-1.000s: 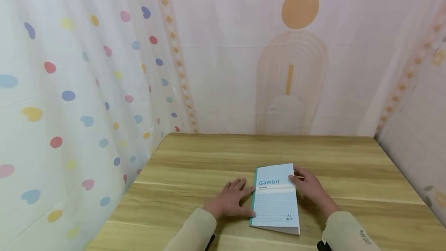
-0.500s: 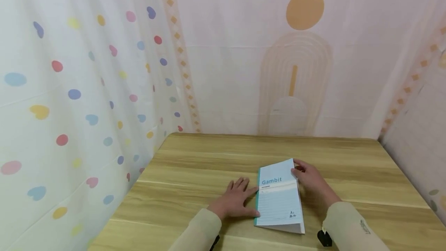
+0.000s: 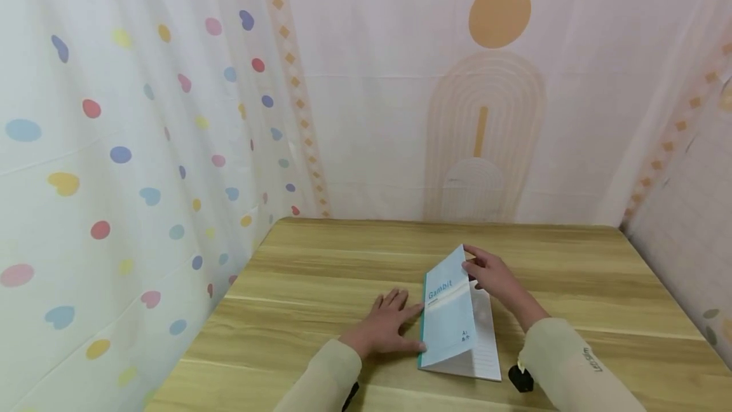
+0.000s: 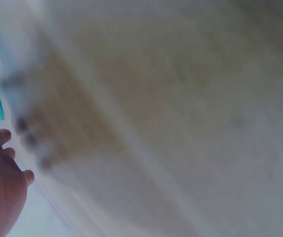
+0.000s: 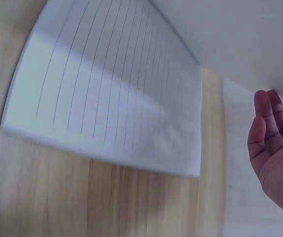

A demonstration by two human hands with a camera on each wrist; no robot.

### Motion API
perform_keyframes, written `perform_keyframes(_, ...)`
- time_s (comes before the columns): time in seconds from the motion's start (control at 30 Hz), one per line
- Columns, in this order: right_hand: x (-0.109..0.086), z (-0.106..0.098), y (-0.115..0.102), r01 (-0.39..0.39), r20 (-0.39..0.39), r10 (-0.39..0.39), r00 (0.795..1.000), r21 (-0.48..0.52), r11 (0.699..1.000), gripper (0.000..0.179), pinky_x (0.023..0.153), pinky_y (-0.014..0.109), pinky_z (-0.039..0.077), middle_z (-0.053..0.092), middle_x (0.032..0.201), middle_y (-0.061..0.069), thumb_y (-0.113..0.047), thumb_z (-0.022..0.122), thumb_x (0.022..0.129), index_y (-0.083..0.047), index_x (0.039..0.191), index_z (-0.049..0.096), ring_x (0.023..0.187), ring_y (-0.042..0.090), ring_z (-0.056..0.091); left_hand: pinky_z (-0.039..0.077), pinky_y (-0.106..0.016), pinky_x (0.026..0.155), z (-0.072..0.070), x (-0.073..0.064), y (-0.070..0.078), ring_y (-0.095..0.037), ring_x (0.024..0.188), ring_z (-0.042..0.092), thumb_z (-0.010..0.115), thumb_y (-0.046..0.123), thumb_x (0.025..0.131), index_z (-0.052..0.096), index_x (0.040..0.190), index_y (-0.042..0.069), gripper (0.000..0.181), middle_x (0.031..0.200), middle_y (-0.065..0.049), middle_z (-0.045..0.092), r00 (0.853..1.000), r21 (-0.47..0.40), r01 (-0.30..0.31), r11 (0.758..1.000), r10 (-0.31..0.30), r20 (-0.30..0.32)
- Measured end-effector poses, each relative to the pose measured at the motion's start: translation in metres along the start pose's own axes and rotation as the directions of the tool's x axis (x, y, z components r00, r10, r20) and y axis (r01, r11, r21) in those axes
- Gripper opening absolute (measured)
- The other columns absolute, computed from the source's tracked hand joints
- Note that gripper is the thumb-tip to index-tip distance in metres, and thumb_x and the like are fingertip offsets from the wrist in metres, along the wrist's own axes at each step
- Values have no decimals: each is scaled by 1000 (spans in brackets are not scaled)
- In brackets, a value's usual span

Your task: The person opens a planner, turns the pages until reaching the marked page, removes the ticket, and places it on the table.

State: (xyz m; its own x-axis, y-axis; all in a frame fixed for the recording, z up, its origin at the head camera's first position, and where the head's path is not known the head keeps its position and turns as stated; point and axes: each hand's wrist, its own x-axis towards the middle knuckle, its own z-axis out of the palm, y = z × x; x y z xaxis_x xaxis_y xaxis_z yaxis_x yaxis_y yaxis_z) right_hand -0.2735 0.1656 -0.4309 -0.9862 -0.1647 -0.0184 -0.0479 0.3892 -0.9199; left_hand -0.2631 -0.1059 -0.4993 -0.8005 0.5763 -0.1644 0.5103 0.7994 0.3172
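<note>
Raised higher than 0.5 s ago, the front cover [image 3: 446,316] of the notebook [image 3: 454,332] tilts up and bares a lined page [image 3: 486,339]. Its far corner is pinched by the right hand [image 3: 497,278]; the left hand [image 3: 382,328], spread loosely, touches the teal spine [image 3: 425,288]. The notebook lies on the tabletop [image 3: 320,272].

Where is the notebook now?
In the head view, the notebook lies on the table, right of centre, between the left hand at its spine and the right hand, which holds its cover up.
</note>
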Motion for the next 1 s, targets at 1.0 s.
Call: perform_keyframes(1.0,3,66,-18,218,143,-201,969,-121,968,41,91,49,52,62,130,20,-19,55,101,1,137,56,110,34,63,25,-59,113,-101,-3,-6,-35,148,19,49,50,102,46,150,22,56,162,-15,22,968,-139,-118,983,82,-237)
